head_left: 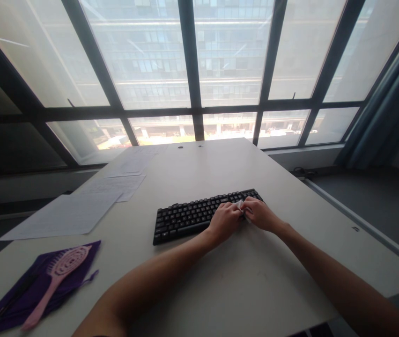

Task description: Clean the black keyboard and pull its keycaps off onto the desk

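Observation:
A black keyboard (185,216) lies at a slant on the white table. Over its right half, my left hand (225,218) and my right hand (260,214) come together. Between their fingers is a small crumpled white piece (240,204), which looks like a tissue or wipe. Both hands are closed, with their fingertips pinching this white piece from either side. The keys under my hands are hidden, and most of the white piece is covered by my fingers.
Printed paper sheets (69,213) lie along the table's left side. A pink hairbrush (62,269) rests on a purple drawstring pouch (27,285) at the front left. Tall windows (150,61) stand beyond the table (217,164), and a blue curtain (378,107) hangs at the right.

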A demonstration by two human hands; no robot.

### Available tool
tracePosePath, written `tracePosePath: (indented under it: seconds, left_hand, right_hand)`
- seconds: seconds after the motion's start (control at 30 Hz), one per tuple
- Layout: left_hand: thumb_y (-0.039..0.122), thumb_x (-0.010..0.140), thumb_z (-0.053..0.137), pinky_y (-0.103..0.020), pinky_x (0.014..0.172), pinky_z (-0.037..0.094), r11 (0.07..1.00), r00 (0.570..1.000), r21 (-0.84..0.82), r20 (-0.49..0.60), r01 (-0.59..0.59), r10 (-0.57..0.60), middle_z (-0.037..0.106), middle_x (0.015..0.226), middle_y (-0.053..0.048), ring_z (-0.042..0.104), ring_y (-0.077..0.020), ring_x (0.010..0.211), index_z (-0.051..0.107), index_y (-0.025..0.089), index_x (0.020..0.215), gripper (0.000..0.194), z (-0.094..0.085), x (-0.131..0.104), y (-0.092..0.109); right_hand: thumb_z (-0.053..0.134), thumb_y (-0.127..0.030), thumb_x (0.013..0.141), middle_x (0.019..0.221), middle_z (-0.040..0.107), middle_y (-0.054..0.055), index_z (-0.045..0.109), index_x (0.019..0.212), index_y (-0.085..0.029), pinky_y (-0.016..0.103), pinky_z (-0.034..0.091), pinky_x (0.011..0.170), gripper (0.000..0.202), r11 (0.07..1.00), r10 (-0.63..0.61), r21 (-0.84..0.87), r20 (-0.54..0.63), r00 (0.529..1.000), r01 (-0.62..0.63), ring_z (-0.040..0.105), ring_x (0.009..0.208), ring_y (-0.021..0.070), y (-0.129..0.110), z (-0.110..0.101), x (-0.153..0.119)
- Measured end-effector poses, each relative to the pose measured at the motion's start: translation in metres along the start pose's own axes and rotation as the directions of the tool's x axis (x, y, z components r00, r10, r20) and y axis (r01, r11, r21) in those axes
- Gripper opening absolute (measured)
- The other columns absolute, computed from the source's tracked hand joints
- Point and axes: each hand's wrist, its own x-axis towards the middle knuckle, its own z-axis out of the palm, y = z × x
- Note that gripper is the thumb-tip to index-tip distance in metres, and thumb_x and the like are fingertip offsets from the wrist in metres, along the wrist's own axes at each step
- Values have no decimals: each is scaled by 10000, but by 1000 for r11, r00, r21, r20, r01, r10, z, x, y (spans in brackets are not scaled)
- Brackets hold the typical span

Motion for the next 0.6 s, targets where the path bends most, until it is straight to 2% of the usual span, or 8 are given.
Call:
tracePosePath:
  seconds: [0.37, 0.6]
  left_hand:
    - [254, 975, 547, -359, 869, 448, 1000, 999, 13, -32, -14, 14, 715, 929, -56, 620, -212, 949, 736, 201, 939, 199, -2, 0, 1]
    - [248, 1009, 464, -351, 830, 447, 998, 992, 56, -122, -30, 37, 701, 937, -68, 612, -203, 924, 698, 185, 942, 252, -6, -1, 5]
  right_hand:
    - [519, -69, 845, 892, 615, 40, 674, 843, -197, 279, 437, 785, 201, 1000, -12, 13, 1, 1000, 12, 598, 844, 174, 1, 0, 0]
    - [530, -57, 815, 819, 589, 21, 629, 745, -191, 258, 416, 695, 180, 1000, -1, 24, -90, 996, 3, 551, 727, 146, -2, -1, 1]
